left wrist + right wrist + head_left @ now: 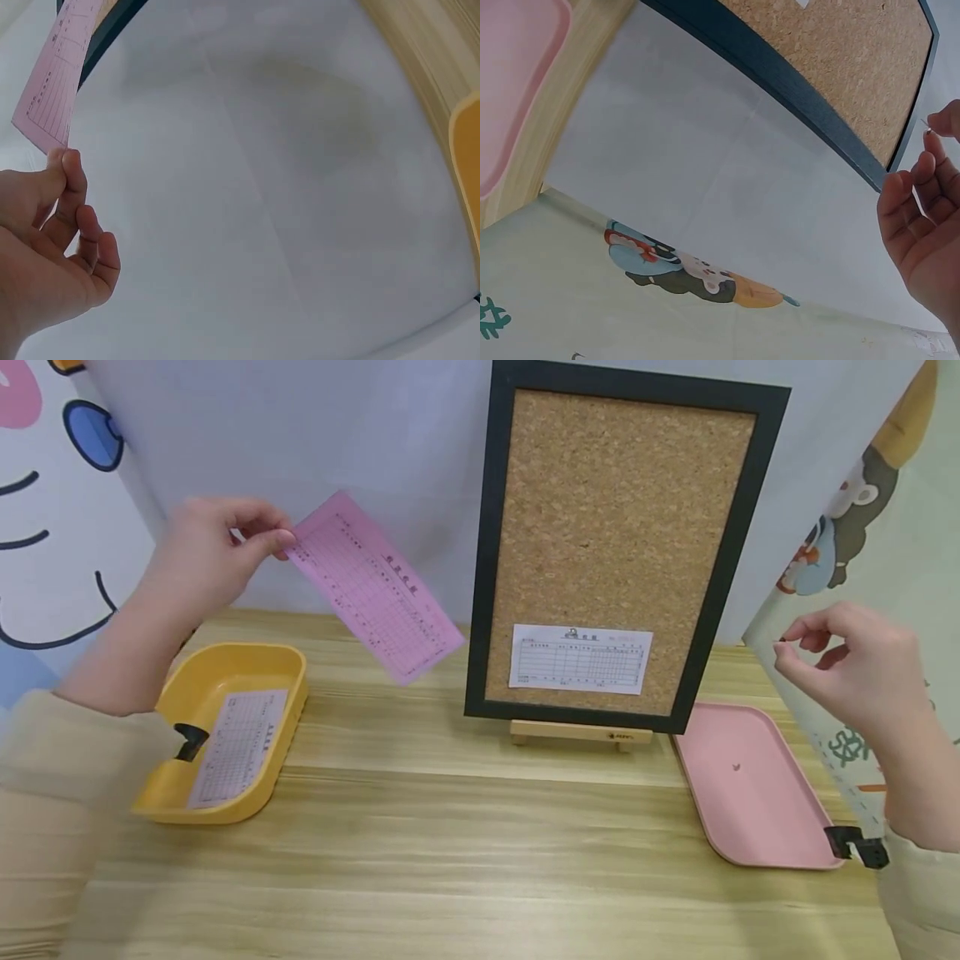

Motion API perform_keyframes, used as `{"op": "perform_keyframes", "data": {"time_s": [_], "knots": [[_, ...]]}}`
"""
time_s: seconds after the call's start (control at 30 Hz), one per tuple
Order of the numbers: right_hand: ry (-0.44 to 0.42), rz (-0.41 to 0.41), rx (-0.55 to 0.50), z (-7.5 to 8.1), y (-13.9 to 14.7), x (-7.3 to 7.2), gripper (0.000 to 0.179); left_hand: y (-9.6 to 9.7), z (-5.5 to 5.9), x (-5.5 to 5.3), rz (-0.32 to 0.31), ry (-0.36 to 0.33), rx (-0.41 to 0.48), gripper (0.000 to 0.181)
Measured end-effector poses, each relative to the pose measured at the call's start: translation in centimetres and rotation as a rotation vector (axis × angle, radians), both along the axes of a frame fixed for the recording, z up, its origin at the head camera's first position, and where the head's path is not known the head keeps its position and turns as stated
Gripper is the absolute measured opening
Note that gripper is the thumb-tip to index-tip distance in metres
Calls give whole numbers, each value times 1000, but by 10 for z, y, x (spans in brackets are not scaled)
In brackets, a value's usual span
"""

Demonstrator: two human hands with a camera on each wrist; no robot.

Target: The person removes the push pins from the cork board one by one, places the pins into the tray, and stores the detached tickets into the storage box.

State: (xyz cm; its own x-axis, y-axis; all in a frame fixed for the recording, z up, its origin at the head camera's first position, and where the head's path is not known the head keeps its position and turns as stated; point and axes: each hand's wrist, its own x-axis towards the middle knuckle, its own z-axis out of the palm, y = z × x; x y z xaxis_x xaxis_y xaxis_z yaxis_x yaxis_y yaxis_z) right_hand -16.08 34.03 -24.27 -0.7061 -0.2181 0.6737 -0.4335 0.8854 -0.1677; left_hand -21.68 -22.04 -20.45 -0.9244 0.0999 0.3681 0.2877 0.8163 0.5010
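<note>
My left hand (217, 552) pinches one corner of a pink printed receipt slip (378, 589) between thumb and index finger. The slip hangs tilted in the air, left of the framed cork board (607, 527). In the left wrist view the slip (56, 82) rises from the fingertips. At the right, my right hand (862, 668) holds a tiny pin between thumb and fingertip; in the right wrist view the thin point of the pin (925, 122) shows. A white receipt slip (581, 660) lies flat on the lower part of the cork, a small greenish mark at its top edge.
A yellow bin (296, 693) under my left forearm contains another pinkish slip (240, 747). The board leans on a small wooden stand (581, 732). Right of it lies a pink tray (765, 810) with a small dark mark. A white cloth stands behind the wooden table (450, 843).
</note>
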Motion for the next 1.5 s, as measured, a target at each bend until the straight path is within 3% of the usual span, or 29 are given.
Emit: {"op": "perform_keyframes", "data": {"time_s": [0.23,0.5,0.73,1.07,1.27,1.5], "knots": [[-55,-26,10,-11,10,1,16,-28,-4,-8,-14,-52,-94,33],[-99,-26,-22,-27,21,-1,15,-55,-12,-20,-29,-165,-163,36],[-160,-31,-68,-41,34,-3,12,-77,-25,-29,-44,-231,-201,37],[-345,-45,-173,-65,51,-3,8,-104,-45,-40,-34,-330,-258,43],[-387,-20,-192,-81,59,-4,8,-119,-57,-44,-39,-409,-282,47],[-413,-7,-215,-97,63,-4,8,-130,-72,-50,-88,-442,-329,35]]}}
